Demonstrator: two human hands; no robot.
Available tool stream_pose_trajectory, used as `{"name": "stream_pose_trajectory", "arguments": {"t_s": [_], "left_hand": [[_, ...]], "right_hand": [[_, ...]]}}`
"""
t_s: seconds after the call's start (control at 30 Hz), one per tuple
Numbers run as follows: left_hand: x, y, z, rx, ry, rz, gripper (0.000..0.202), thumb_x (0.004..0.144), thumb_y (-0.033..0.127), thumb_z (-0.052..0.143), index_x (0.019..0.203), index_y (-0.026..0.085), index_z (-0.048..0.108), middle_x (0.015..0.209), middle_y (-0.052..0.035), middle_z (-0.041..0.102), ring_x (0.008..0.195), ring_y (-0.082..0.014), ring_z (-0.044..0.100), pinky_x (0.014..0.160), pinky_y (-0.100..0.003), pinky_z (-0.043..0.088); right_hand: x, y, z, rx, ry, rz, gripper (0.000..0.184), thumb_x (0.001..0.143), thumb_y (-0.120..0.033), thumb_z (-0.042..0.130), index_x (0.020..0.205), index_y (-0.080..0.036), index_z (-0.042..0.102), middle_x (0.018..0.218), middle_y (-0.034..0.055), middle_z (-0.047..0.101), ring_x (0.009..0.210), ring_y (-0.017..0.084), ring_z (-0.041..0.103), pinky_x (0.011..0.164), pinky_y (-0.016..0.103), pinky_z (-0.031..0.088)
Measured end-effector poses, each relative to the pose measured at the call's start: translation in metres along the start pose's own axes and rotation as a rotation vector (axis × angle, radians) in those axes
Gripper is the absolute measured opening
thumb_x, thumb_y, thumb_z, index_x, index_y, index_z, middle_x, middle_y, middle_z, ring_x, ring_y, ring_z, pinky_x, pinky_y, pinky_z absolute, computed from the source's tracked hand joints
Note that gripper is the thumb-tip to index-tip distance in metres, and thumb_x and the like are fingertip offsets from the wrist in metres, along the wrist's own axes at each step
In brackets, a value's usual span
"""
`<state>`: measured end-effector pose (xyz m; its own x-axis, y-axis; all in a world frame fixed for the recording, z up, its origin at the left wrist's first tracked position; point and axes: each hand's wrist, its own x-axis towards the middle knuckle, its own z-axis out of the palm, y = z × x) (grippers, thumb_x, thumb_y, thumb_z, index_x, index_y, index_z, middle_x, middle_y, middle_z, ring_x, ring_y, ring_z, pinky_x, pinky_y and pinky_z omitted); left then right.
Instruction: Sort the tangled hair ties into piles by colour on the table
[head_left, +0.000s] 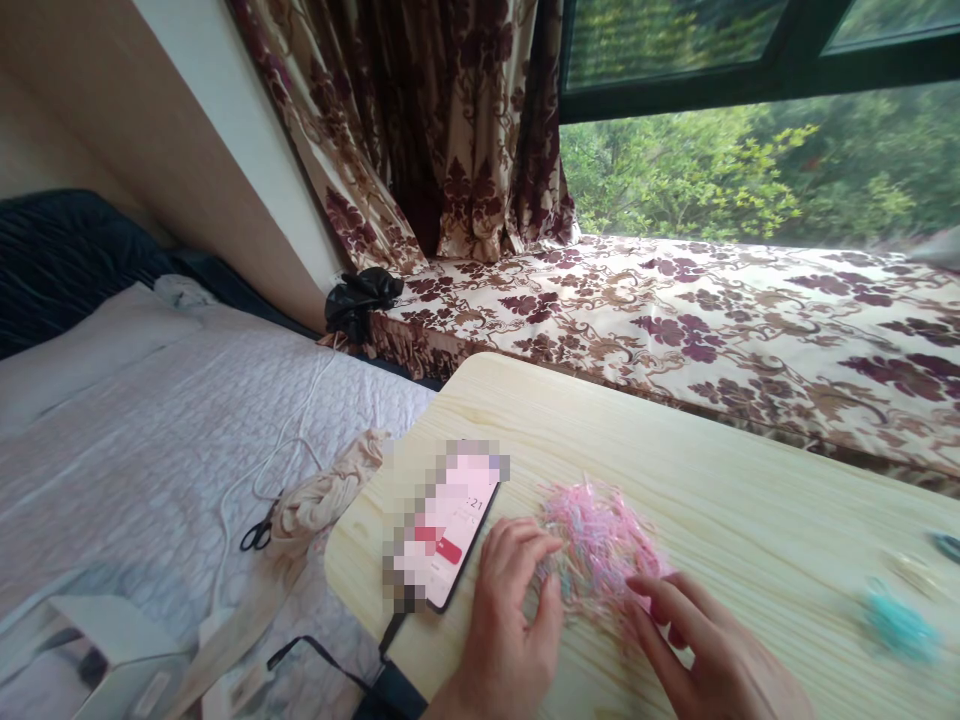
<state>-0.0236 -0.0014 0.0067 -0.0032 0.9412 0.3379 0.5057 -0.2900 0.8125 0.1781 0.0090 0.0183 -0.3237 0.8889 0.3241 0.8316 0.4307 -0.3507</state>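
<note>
A heap of small pink, blue and clear elastic bands [596, 535] lies on the pale wooden table [750, 500]. My left hand [510, 615] rests at the heap's left edge, fingers curled with the tips touching the bands. My right hand [701, 650] is at the heap's near right side, fingers bent and pressed together at its edge. Whether either hand pinches a band is too small to tell.
A phone [450, 530] with a lit screen lies left of the heap, a black cable [322, 655] running off the table's edge. Blurred teal items [900, 620] sit at the right. On the bed lie scissors [259, 533], a beige cloth [322, 495] and a white cable [285, 450].
</note>
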Motion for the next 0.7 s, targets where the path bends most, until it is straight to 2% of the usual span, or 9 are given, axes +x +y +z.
{"name": "stream_pose_trajectory", "arguments": {"t_s": [0.17,0.33,0.47,0.7], "left_hand": [[0.001,0.001,0.0,-0.004,0.013,0.003,0.033,0.09,0.005,0.048,0.115,0.023,0.059,0.115,-0.0068,0.063,0.115,-0.0216,0.056,0.105,-0.042,0.046],[0.001,0.002,-0.002,-0.01,0.004,-0.007,0.034,0.089,0.005,0.049,0.116,0.023,0.059,0.115,-0.0069,0.063,0.115,-0.0216,0.056,0.105,-0.043,0.046],[0.001,0.003,-0.002,-0.007,0.01,-0.015,0.034,0.09,0.006,0.049,0.117,0.024,0.059,0.116,-0.0065,0.063,0.116,-0.0214,0.056,0.105,-0.043,0.046],[0.001,0.002,-0.001,0.037,0.029,-0.005,0.034,0.088,0.005,0.051,0.114,0.024,0.061,0.114,-0.0063,0.066,0.114,-0.0223,0.059,0.104,-0.043,0.049]], "right_hand": [[0.005,-0.004,0.002,-0.005,-0.006,0.046,0.03,0.1,-0.047,0.045,0.096,-0.028,0.068,0.082,-0.0004,0.069,0.063,0.013,0.069,0.044,0.021,0.046],[0.005,-0.012,0.0,0.018,-0.027,0.111,0.036,0.102,-0.046,0.039,0.087,-0.028,0.065,0.078,-0.0001,0.066,0.067,0.015,0.068,0.048,0.023,0.044],[0.004,-0.014,-0.005,0.058,-0.045,0.133,0.035,0.102,-0.045,0.039,0.087,-0.027,0.064,0.079,-0.0004,0.065,0.064,0.014,0.067,0.051,0.023,0.046],[0.0,-0.004,-0.008,0.312,-0.094,0.144,0.026,0.097,-0.045,0.052,0.085,-0.026,0.067,0.074,-0.0011,0.065,0.057,0.011,0.062,0.053,0.019,0.049]]}}
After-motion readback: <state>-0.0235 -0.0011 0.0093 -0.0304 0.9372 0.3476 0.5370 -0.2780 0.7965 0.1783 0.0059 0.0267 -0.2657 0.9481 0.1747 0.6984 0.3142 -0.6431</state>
